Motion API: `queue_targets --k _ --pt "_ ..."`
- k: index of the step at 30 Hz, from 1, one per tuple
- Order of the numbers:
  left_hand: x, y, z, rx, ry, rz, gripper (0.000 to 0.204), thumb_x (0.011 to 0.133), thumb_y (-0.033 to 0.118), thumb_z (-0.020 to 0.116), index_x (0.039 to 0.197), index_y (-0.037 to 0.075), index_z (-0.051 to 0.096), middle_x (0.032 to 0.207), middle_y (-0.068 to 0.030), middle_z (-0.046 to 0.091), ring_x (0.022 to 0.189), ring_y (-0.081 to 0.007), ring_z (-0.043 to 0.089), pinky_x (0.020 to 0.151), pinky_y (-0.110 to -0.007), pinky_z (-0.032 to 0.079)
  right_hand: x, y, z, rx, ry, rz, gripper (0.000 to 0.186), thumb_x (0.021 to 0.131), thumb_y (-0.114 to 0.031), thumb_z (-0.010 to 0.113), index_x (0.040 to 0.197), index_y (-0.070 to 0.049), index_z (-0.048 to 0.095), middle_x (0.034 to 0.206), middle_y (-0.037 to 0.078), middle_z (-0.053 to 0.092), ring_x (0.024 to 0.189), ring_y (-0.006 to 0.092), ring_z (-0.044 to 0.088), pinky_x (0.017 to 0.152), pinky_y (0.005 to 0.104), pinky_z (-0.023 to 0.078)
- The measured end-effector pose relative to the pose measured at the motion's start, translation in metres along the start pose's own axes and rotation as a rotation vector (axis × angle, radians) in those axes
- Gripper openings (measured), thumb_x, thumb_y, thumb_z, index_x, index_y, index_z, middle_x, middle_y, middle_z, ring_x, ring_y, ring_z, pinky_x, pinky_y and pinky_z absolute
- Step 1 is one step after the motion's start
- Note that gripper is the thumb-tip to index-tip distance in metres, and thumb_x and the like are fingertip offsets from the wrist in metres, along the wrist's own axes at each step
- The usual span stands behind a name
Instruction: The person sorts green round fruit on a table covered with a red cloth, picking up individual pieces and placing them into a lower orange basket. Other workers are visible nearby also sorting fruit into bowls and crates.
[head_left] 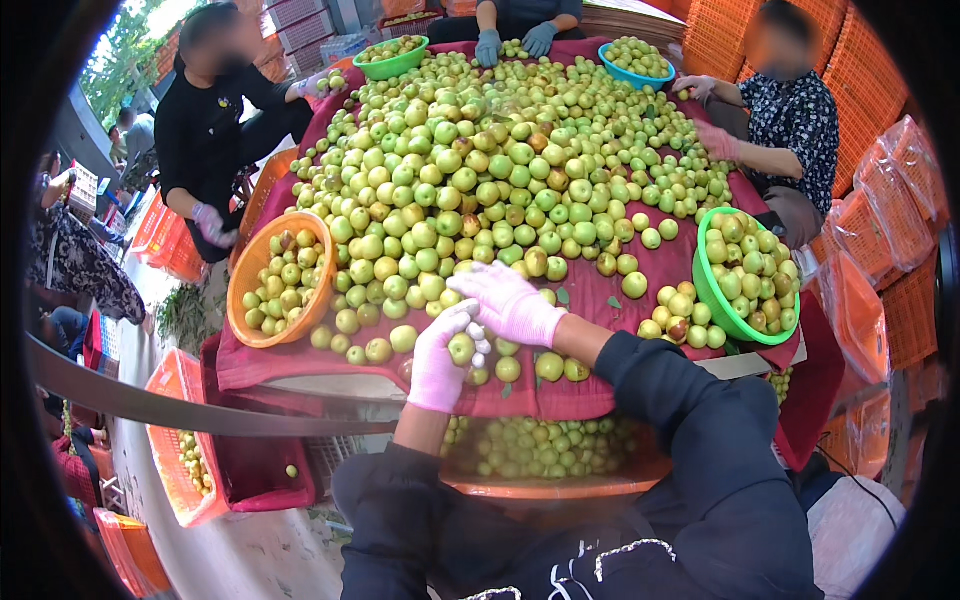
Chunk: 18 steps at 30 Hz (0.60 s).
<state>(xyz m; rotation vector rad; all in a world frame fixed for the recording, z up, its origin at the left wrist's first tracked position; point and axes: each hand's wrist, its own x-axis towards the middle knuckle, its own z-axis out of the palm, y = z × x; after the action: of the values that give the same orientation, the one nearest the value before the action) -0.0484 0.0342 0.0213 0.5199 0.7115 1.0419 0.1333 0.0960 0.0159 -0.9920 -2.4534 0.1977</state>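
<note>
A large heap of green jujubes (pixel 450 190), some with brown patches, covers the table before me. My left hand (pixel 438 358), in a pink and white glove, is at the near edge of the heap. Its fingers curl round a green jujube (pixel 461 349). Just above and to the right, my right hand (pixel 510 304), gloved the same way, reaches across with its fingers stretched out to the left over the fruit. I see nothing held in it, though its palm side is hidden. The two hands nearly touch, and loose jujubes lie all around them.
An orange basin (pixel 322 262) of jujubes is at the left, a green basin (pixel 706 268) at the right. Below the red cloth (pixel 560 398), an orange crate (pixel 560 489) holds more. Co-workers sit round the far sides. An orange crate (pixel 160 440) stands on the left floor.
</note>
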Motion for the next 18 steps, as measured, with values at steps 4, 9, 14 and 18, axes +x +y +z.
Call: queue_targets --k 4,9,14,18 --pt "-0.001 0.003 0.007 0.013 0.021 0.048 0.034 0.102 0.016 0.055 0.130 -0.002 0.061 0.086 -0.0071 0.065 0.071 -0.0179 0.063 0.056 -0.028 0.051 0.022 0.044 -0.030 -0.119 0.526 -0.047 0.015 0.087 -0.021 0.061 0.099 -0.015 0.070 0.090 0.003 0.067 0.086 0.0298 0.066 0.080 0.0436 0.048" --pt "-0.003 0.000 0.016 0.150 0.047 0.086 0.033 0.102 0.016 0.056 0.128 -0.003 0.062 0.088 -0.0074 0.066 0.069 -0.0166 0.063 0.055 -0.027 0.050 0.030 0.139 -0.079 -0.793 0.300 0.647 0.026 0.086 -0.021 0.060 0.107 -0.013 0.073 0.125 0.008 0.060 0.121 0.0300 0.052 0.103 0.0499 0.038" --pt "-0.004 0.003 0.023 0.171 0.053 0.065 0.032 0.102 0.015 0.057 0.127 -0.003 0.063 0.088 -0.0076 0.066 0.069 -0.0157 0.063 0.055 -0.026 0.050 0.049 0.151 -0.097 -0.648 0.045 0.764 0.039 0.080 -0.038 0.077 0.110 -0.013 0.077 0.141 0.008 0.052 0.129 0.0328 0.048 0.104 0.0505 0.039" --pt "-0.003 0.002 0.026 0.193 0.043 0.064 0.031 0.102 0.015 0.057 0.126 -0.004 0.063 0.088 -0.0080 0.066 0.069 -0.0159 0.063 0.055 -0.026 0.050 0.043 0.161 -0.096 -0.537 0.056 0.772 0.049 0.075 -0.045 0.083 0.114 -0.015 0.077 0.144 0.007 0.049 0.133 0.0346 0.043 0.107 0.0500 0.038"
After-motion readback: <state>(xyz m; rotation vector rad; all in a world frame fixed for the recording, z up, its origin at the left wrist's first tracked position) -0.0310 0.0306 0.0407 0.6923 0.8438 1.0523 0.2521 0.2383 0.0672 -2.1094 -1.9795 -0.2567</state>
